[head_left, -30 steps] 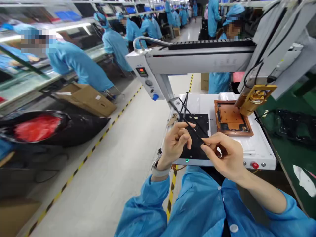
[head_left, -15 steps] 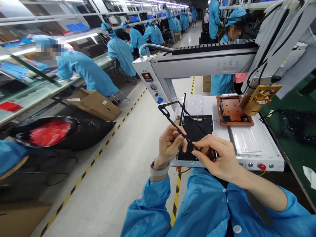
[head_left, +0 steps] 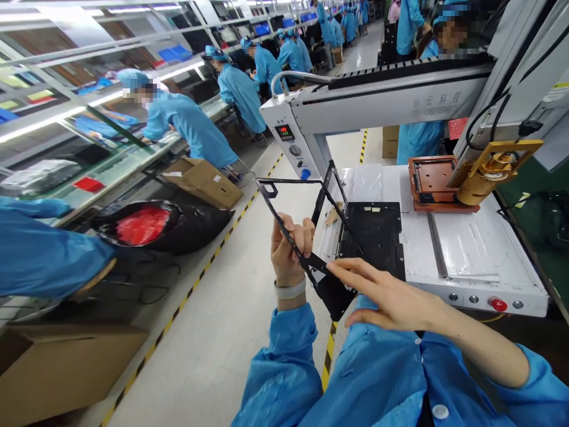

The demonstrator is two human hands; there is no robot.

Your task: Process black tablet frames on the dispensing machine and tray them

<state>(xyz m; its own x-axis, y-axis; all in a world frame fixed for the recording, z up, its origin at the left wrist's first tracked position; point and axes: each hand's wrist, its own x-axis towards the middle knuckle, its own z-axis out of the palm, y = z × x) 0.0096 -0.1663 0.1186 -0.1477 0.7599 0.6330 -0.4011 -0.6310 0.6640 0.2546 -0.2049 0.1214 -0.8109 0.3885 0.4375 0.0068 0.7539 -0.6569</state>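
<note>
My left hand (head_left: 291,252) is closed around one side of a thin black rectangular frame (head_left: 284,228), holding it tilted in front of the machine bed. My right hand (head_left: 384,296) has its fingers stretched out flat, with the fingertips at the frame's lower bar. A broad black flat piece (head_left: 336,296) shows below that bar; whether it belongs to the frame I cannot tell. Behind my right hand, a black plate (head_left: 377,228) with cut-outs lies on the white machine bed (head_left: 411,252).
An orange-brown fixture (head_left: 433,181) sits on the bed under a brass-coloured press head (head_left: 484,178). Clear plastic sheets (head_left: 471,243) lie nearby. A red button (head_left: 498,305) is on the front edge. Cartons (head_left: 204,181), a black bag (head_left: 195,225) and co-workers stand to the left.
My right hand has gone from pinching the frame to lying with straight fingers at its lower bar. The frame has turned and its opening shows wider. The view has shifted left.
</note>
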